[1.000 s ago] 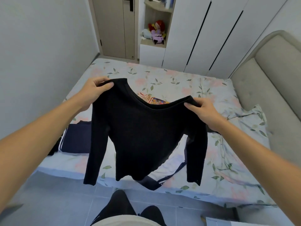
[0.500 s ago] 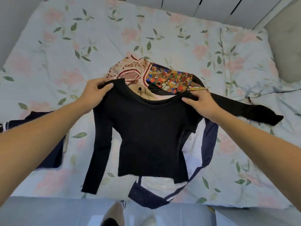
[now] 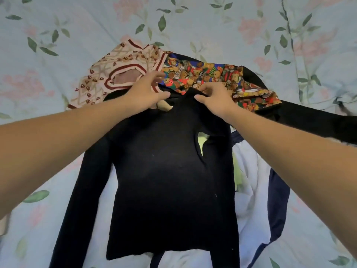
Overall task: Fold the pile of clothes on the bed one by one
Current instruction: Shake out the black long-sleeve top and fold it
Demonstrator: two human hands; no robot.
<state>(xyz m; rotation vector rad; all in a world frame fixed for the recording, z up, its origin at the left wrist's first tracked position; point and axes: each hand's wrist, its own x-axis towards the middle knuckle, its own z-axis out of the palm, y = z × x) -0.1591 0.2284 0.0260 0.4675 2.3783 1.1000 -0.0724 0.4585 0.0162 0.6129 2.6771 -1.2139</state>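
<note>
A black long-sleeved top [image 3: 166, 171] lies front-down and flat on the pile, on the floral bed sheet [image 3: 58, 26]; its sleeves trail toward me. My right hand [image 3: 214, 97] pinches a raised fold of the black top at the neckline between thumb and fingers. My left hand [image 3: 146, 91] hovers over the top's left shoulder with fingers spread, holding nothing. The collar is hidden by both hands.
Beyond the hands lie a pink and beige patterned garment [image 3: 108, 78] and a bright teddy-bear print garment [image 3: 212, 74]. A white and navy garment [image 3: 257, 190] sits under the top on the right. Another black piece [image 3: 318, 126] stretches off to the right.
The top went from hanging in the air to lying on the pile. Both hands came together at the neckline, my left hand let go, and the view dropped closer to the bed.
</note>
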